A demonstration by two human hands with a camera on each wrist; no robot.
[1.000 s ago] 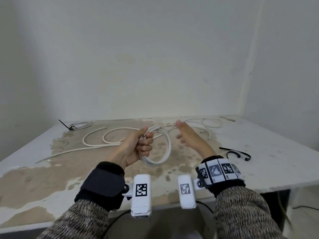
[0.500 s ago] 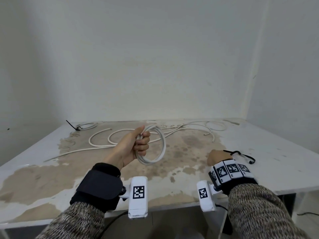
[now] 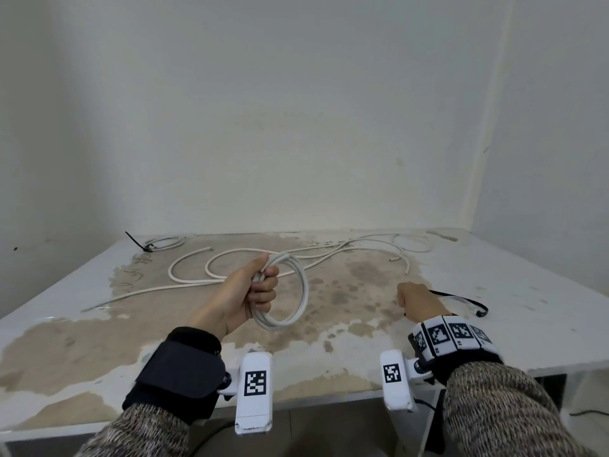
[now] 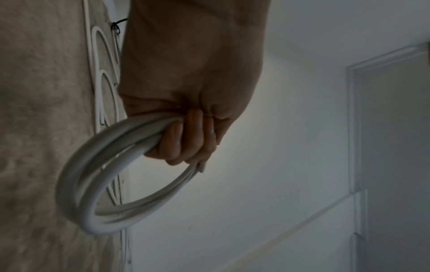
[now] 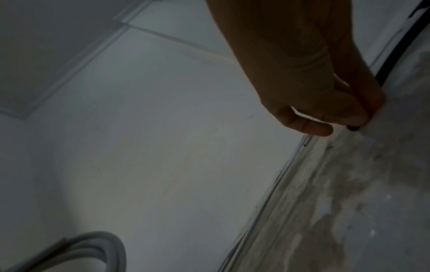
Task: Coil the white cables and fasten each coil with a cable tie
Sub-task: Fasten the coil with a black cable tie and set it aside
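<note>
My left hand grips a white cable coil of a few loops and holds it upright above the middle of the table. In the left wrist view the fingers curl round the coil. My right hand is down on the table at the right. There its thumb and fingertips pinch one end of a black cable tie. The right wrist view shows that black tip under the fingertips, with the coil's edge at the lower left.
Loose white cables sprawl over the worn table behind the coil and towards the back right. A small tied coil with a black tie lies at the back left corner. Walls close the back and right.
My right hand has left the coil and dropped right onto the table, onto the black cable tie. The left hand still holds the coil, a little higher.
</note>
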